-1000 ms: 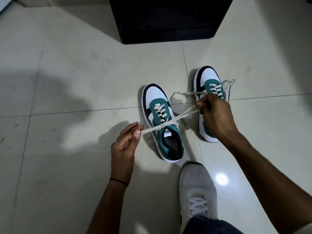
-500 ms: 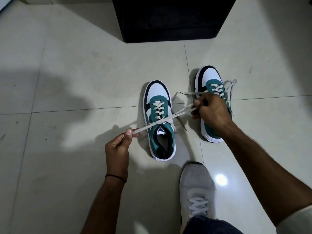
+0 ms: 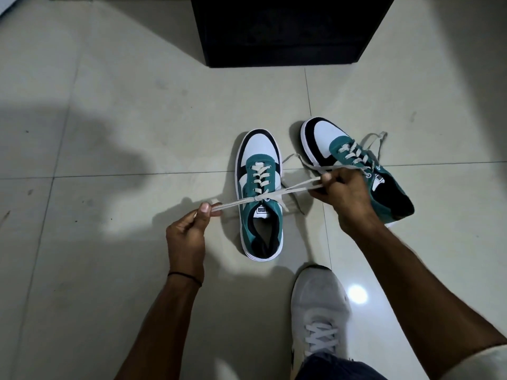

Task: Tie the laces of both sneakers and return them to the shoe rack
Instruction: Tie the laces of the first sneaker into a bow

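While your left hand pinches one lace loop between thumb and forefinger out to the left, your right hand grips the other loop in a closed fist out to the right. Both loops run taut from a small knot at the top of the lacing on the left sneaker, so the lace forms a nearly straight line across the shoe, rising slightly toward your right hand. A loose lace end trails off the knot onto the floor between the two shoes.

That left sneaker stands flat on the floor tiles, toe pointing away from you, teal upper with a white and black toe. The right sneaker sits just beside it, angled with its toe toward the upper left and its heel behind your right wrist; part of it is hidden by your hand. Its laces lie untied, one looping out past the far side and one crossing above your knuckles.

Beyond both shoes, a black rack stands on the floor, well apart from them. Your own grey shoe is planted near the bottom, just below the left sneaker. A thin black band circles your left wrist.
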